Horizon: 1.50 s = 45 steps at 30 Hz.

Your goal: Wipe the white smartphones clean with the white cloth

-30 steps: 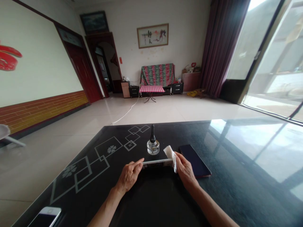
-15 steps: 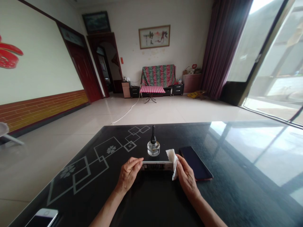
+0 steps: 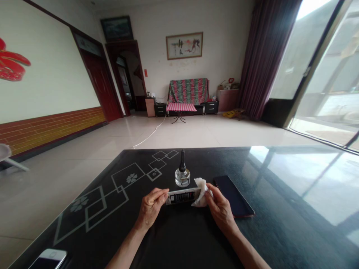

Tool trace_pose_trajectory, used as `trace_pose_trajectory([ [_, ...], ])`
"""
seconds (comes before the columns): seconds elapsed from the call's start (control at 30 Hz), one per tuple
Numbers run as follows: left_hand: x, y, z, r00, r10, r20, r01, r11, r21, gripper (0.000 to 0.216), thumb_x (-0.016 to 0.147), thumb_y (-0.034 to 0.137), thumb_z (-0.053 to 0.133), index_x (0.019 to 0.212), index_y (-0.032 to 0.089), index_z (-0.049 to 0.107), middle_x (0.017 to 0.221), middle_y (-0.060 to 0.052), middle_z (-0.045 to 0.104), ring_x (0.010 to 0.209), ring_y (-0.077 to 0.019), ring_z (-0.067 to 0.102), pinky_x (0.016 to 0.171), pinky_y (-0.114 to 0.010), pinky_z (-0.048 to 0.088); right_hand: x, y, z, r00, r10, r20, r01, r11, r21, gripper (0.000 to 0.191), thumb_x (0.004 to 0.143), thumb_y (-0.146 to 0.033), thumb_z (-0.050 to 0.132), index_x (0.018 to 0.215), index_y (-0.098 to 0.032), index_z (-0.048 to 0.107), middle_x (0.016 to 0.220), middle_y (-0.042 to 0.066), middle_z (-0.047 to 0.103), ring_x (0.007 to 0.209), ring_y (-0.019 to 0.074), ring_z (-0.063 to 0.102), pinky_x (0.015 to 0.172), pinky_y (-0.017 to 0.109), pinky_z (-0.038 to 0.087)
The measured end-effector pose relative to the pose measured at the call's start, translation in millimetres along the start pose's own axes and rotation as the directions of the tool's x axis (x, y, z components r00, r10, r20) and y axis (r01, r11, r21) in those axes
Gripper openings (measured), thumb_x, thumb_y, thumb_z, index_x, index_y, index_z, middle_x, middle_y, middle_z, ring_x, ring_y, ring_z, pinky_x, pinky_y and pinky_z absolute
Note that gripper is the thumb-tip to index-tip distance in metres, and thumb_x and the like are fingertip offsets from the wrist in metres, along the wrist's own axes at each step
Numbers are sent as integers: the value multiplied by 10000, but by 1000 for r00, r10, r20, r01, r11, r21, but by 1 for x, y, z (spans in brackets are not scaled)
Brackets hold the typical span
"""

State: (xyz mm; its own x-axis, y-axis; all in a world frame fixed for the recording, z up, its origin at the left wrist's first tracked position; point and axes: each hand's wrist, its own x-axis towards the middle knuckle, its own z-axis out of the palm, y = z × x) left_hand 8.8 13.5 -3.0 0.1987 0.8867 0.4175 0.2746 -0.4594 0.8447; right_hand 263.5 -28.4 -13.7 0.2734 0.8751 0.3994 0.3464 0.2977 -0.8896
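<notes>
My left hand point(image 3: 153, 204) pinches the left end of a thin silver-edged device point(image 3: 183, 197), which looks like an opened phone with a black, printed panel facing me. It is held up over the black table, long side across. In my right hand point(image 3: 219, 203) is a crumpled white tissue point(image 3: 200, 192), its fingers closed round it. The tissue covers the device's right end, so that end is hidden. Just beyond the device stands a clear glass bottle point(image 3: 182, 178) of liquid with a tall black top.
A dark tablet or large phone point(image 3: 235, 196) lies right of my right hand. At the near left edge of the black table point(image 3: 112, 231) lies a white phone point(image 3: 50, 258). Beyond are a small checked table point(image 3: 181, 107) and a glass door point(image 3: 322, 86) at right.
The device has tilted so that more of its printed face shows, its right end slightly raised. The tissue has turned and shifted left over that end with my right hand.
</notes>
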Motion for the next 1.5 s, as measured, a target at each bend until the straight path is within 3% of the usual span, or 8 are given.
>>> trace_pose_trajectory([
  [0.4,1,2,-2,998,-52,-24,50,998,-50,271,815,412,620,957,213,738,800,-17,616,621,-121,578,585,-202,508,6,5,1,987,147,63,-153,982,109,361,763,-442,646,993,-164,657,841,55,682,749,199,618,666,275,495],
  [0.6,0,-7,-12,982,-174,-77,164,979,-122,314,776,450,655,963,212,739,836,-12,628,626,-126,586,582,-207,522,5,-7,5,965,151,215,-228,889,396,366,769,-435,667,1031,-181,645,921,38,670,813,184,597,720,269,480],
  [0.87,-4,-25,-24,947,-307,-97,272,923,-272,347,699,446,738,940,197,743,861,-10,650,660,-134,601,611,-220,533,6,-16,2,930,178,321,-334,773,540,341,748,-418,704,1005,-197,670,887,10,665,762,151,577,695,250,457],
  [1.13,-4,-27,-28,897,-426,-121,346,844,-409,455,583,444,815,920,146,749,844,-50,670,655,-151,612,613,-249,550,5,-32,1,910,165,380,-371,732,571,350,731,-425,718,981,-187,663,851,7,665,740,141,569,694,253,449],
  [1.4,-4,-31,-31,946,-314,-77,283,919,-274,368,684,440,747,944,180,742,876,-34,659,674,-157,601,623,-248,527,8,-46,-4,910,154,385,-314,863,396,379,757,-477,657,970,-165,682,765,5,637,676,134,522,614,236,397],
  [1.5,-3,-26,-30,962,-269,-49,253,945,-209,349,733,454,699,952,184,738,889,-36,650,681,-159,591,632,-249,517,8,-53,-5,902,164,398,-322,871,370,398,755,-496,640,975,-168,689,755,2,626,666,132,505,603,233,384],
])
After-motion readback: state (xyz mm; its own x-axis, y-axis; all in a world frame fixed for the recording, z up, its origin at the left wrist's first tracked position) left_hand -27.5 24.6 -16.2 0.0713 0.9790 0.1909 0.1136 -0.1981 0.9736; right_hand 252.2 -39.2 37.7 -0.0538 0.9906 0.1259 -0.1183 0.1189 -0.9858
